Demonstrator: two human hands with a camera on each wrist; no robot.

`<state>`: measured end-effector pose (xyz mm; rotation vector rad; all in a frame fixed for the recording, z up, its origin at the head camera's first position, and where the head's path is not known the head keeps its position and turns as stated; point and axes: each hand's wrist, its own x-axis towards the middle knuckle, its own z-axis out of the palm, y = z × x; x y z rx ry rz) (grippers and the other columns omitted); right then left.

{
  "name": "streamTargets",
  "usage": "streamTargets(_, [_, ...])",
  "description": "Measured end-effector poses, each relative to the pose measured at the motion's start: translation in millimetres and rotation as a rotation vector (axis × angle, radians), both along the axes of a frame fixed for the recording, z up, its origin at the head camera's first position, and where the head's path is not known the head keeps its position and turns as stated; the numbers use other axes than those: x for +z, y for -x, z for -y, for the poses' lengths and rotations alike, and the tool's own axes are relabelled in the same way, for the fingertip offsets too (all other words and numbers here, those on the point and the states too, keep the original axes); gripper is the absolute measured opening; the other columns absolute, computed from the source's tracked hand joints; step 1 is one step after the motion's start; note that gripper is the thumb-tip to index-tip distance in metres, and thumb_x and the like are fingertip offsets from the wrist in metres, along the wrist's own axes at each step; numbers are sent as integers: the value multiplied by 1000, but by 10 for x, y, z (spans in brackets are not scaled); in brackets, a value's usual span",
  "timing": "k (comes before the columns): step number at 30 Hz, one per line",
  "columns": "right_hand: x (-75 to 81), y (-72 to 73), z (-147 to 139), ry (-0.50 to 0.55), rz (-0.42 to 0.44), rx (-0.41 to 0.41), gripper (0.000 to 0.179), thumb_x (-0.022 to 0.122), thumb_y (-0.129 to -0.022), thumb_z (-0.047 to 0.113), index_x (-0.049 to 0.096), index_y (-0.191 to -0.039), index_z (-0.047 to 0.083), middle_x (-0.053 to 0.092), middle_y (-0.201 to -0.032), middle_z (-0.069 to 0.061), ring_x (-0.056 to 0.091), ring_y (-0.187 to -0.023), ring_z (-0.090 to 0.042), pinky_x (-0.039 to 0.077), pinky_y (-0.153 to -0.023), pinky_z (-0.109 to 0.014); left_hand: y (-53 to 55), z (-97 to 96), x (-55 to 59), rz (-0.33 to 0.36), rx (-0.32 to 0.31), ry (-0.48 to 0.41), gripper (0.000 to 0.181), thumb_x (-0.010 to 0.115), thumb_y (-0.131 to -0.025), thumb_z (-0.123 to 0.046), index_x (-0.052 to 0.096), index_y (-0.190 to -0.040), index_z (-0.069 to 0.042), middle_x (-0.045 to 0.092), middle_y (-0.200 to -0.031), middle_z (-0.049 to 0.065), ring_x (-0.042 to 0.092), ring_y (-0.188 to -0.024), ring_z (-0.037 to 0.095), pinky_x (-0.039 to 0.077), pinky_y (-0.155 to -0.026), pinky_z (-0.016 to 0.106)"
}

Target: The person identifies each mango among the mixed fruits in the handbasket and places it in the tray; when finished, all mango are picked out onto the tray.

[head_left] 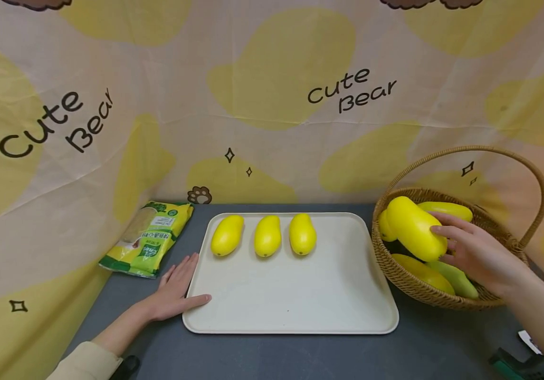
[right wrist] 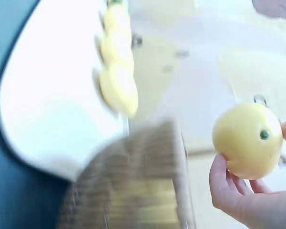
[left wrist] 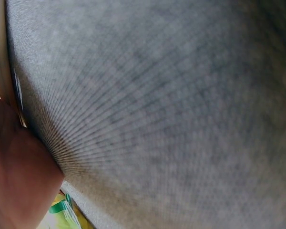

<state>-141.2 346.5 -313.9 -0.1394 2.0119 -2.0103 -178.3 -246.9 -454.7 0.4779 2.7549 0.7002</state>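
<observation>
My right hand grips a yellow mango over the wicker basket. In the right wrist view the stem end of that mango faces the camera, with fingers curled round its side. Three more mangoes, the left one, the middle one and the right one, lie in a row along the far side of a white tray. At the tray's left edge rests my left hand, fingers straight on the table and thumb over the rim.
Inside the basket lie other yellow fruits and a greenish one; its tall handle arches above. A green and yellow packet lies left of the tray. Behind the grey table hangs a printed cloth.
</observation>
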Motion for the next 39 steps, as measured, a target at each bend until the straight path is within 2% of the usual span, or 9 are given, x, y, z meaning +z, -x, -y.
streamTargets(2, [-21, 9, 115, 112, 21, 41, 35, 36, -106, 13, 48, -135, 29, 49, -130, 8, 60, -108, -14, 53, -85, -33, -2, -4, 0, 1, -1, -4, 109, 58, -87, -63, 3, -155, 2, 5, -161, 23, 0, -146, 41, -4, -109, 62])
streamTargets(3, [-27, 11, 178, 144, 34, 59, 39, 35, -106, 14, 43, -142, 27, 48, -132, 8, 59, -110, -13, 52, -86, -33, -4, -5, 2, 4, 0, -3, 109, 58, -87, -63, 3, -155, 1, 5, -161, 23, 0, -146, 41, -4, -109, 62])
streamTargets(6, [-36, 16, 399, 191, 63, 74, 50, 35, -107, 18, 19, -154, 19, 44, -135, 7, 56, -112, -13, 50, -89, -33, -7, -1, 10, 9, -1, -11, 109, 58, -87, -63, 2, -155, 1, 4, -161, 23, -1, -146, 41, -5, -109, 62])
streamTargets(9, [-38, 10, 637, 222, 101, 55, 59, 37, -106, 23, 5, -155, 13, 38, -136, 4, 52, -112, -14, 48, -90, -32, -12, 0, 26, 12, 2, -9, 109, 58, -87, -63, 2, -155, 1, 4, -161, 22, -1, -146, 41, -6, -109, 62])
streamTargets(16, [-62, -42, 1220, 289, 162, -46, 58, 44, -104, 28, 15, -152, 15, 32, -134, -2, 42, -108, -17, 40, -82, -27, -9, -11, 14, 9, -4, -1, 109, 57, -87, -64, 1, -155, 0, 4, -161, 22, -1, -146, 39, -4, -110, 61])
streamTargets(22, [-262, 24, 1565, 361, 204, -170, 50, 46, -102, 23, 26, -147, 14, 30, -136, 0, 34, -117, -21, 37, -89, -29, -7, -22, 12, 4, -5, -2, 109, 57, -87, -64, 2, -155, 1, 4, -161, 22, -1, -146, 40, -4, -110, 61])
streamTargets(24, [-357, 71, 1635, 389, 208, -217, 47, 45, -102, 20, 29, -146, 11, 32, -135, 0, 33, -118, -21, 39, -90, -29, -9, -21, 19, 2, -5, -1, 109, 57, -86, -64, 3, -155, 1, 5, -161, 23, -1, -146, 40, -5, -110, 61])
streamTargets(30, [-595, 227, 1741, 470, 231, -343, 55, 44, -102, 18, 22, -152, 11, 33, -134, 1, 33, -121, -16, 39, -96, -24, -20, -14, 45, -1, -2, 4, 109, 58, -86, -63, 3, -155, 2, 5, -161, 23, -1, -146, 40, -5, -110, 61])
streamTargets(39, [-843, 501, 1780, 450, 208, -495, 65, 45, -102, 18, 11, -156, 7, 19, -152, -7, 32, -127, -16, 28, -109, -28, 3, 10, -14, -24, -12, -8, 109, 58, -87, -62, 3, -155, 2, 6, -160, 24, 1, -146, 41, -3, -109, 61])
